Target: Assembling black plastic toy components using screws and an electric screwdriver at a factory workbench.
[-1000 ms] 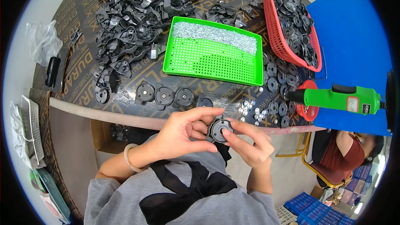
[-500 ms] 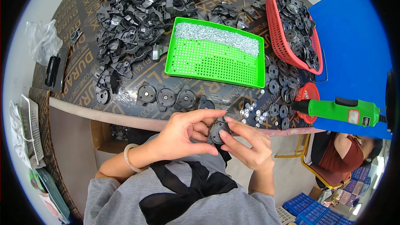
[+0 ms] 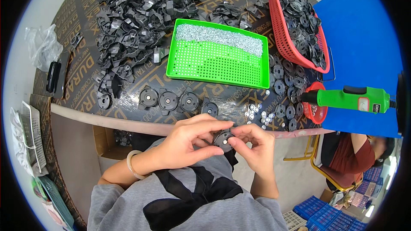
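Above my lap, just off the table's front edge, both hands hold a round black plastic disc part (image 3: 220, 138) with a small silver metal piece (image 3: 225, 142) in its middle. My left hand (image 3: 186, 141) grips it from the left, fingers over the far side and thumb below. On the right, my right hand (image 3: 255, 149) pinches its edge, the thumb beside the silver piece. Beyond the hands, several similar disc assemblies (image 3: 168, 101) lie in a row on the table. Loose silver metal pieces (image 3: 252, 112) are scattered to the right of that row.
A green perforated tray (image 3: 171, 66) holds small silver parts. Black angular parts (image 3: 132, 30) are heaped behind it. At right are a pink basket (image 3: 281, 28) of black discs, loose discs (image 3: 279, 87), a small red basket (image 3: 324, 113) and a green power screwdriver (image 3: 346, 99). Another person (image 3: 353, 156) sits beyond.
My right thumb has shifted off the disc's middle toward its edge, so the silver piece now shows. The right hand has drawn slightly left and the view has shifted a little.
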